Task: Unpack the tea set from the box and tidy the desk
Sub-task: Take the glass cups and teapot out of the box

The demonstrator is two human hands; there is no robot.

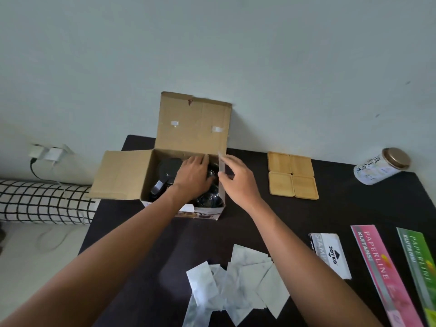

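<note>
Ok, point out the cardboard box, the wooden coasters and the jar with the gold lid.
cardboard box [192, 125]: head view, on the raised back flap.
wooden coasters [292, 177]: head view, where the four squares meet.
jar [374, 172]: head view, on its white printed side.

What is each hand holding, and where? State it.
The right hand pinches the box by its right wall's top edge. The left hand reaches inside over dark glassware; its grip is hidden.

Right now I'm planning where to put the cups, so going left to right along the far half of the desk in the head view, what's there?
Open cardboard box → four wooden coasters in a square → white jar lying on its side.
</note>
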